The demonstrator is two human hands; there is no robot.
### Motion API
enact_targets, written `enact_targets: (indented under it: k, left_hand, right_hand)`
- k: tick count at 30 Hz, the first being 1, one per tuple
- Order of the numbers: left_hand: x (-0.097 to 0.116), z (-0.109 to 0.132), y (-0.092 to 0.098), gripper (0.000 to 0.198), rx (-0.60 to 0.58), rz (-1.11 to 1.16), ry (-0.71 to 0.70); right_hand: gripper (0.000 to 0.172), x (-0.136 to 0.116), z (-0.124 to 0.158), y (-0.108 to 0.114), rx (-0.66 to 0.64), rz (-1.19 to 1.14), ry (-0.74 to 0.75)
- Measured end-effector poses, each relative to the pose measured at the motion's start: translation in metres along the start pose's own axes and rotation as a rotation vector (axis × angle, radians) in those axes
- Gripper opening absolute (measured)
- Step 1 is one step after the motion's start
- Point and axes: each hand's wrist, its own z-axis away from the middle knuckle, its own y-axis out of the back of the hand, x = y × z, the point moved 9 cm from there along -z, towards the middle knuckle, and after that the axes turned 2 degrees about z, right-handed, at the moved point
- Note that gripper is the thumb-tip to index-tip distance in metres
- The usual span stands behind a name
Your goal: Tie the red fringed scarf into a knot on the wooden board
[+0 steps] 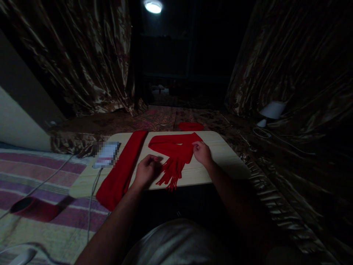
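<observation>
A red scarf [182, 147] lies folded back on itself on a light wooden table [204, 176], its fringe [173, 171] hanging towards me. My right hand [202, 152] pinches the scarf's right edge between thumb and fingers. Just left of the fringe is my left hand [146, 169], fingers curled in; what they hold, if anything, is hidden. Beside my left forearm, a long folded red cloth [124, 169] runs front to back over the table and sags past its near edge.
A phone-like device [107, 154], blurred out, lies at the table's left with a cable [93, 187]. Another red item [191, 126] sits beyond the far edge. A small white lamp [273, 109] stands at right. Left is a striped bedspread [68, 232] with a red round-ended object [33, 209].
</observation>
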Motion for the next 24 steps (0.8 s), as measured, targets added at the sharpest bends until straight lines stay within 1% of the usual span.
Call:
enact_targets:
  k: [2, 3, 4, 6, 8, 10, 13, 15, 16, 18, 20, 22, 24]
  left_hand:
    - [-0.007, -0.002, 0.016, 0.027, 0.167, 0.088, 0.051]
    - [-0.010, -0.003, 0.021, 0.028, 0.222, 0.114, 0.070]
    - [-0.011, -0.005, 0.023, 0.030, 0.241, 0.111, 0.079]
    - [-0.010, -0.010, 0.023, 0.034, 0.227, 0.057, 0.091]
    - [-0.006, -0.017, 0.021, 0.035, 0.188, -0.027, 0.090]
    - [0.004, -0.027, 0.018, 0.036, 0.134, -0.132, 0.042]
    - [0.025, -0.046, 0.004, 0.042, 0.007, -0.335, -0.123]
    - [0.036, -0.057, -0.010, 0.050, -0.098, -0.489, -0.247]
    - [0.038, -0.062, -0.018, 0.053, -0.148, -0.565, -0.293]
    - [0.033, -0.070, -0.031, 0.059, -0.237, -0.706, -0.320]
    - [0.018, -0.078, -0.041, 0.060, -0.306, -0.821, -0.259]
    - [0.004, -0.083, -0.046, 0.059, -0.335, -0.892, -0.204]
    - [-0.003, -0.085, -0.049, 0.059, -0.332, -0.920, -0.223]
  right_hand:
    - [0.028, 0.024, 0.001, -0.001, 0.047, 0.016, -0.044]
    - [0.028, 0.032, 0.002, -0.002, 0.066, 0.022, -0.055]
    - [0.029, 0.038, 0.003, -0.003, 0.080, 0.026, -0.062]
    - [0.030, 0.044, 0.005, -0.003, 0.101, 0.038, -0.072]
    - [0.032, 0.040, 0.005, -0.002, 0.116, 0.065, -0.056]
    - [0.033, 0.028, 0.005, -0.001, 0.109, 0.094, 0.013]
    - [0.034, 0.006, 0.007, -0.006, 0.054, 0.125, 0.151]
    - [0.034, -0.004, 0.009, -0.012, -0.003, 0.141, 0.201]
    - [0.032, -0.006, 0.010, -0.015, -0.037, 0.150, 0.212]
    - [0.027, -0.008, 0.012, -0.021, -0.107, 0.170, 0.212]
    - [0.029, -0.007, 0.012, -0.024, -0.149, 0.196, 0.191]
    - [0.032, -0.006, 0.012, -0.024, -0.152, 0.224, 0.171]
    - [0.032, -0.006, 0.012, -0.023, -0.149, 0.248, 0.164]
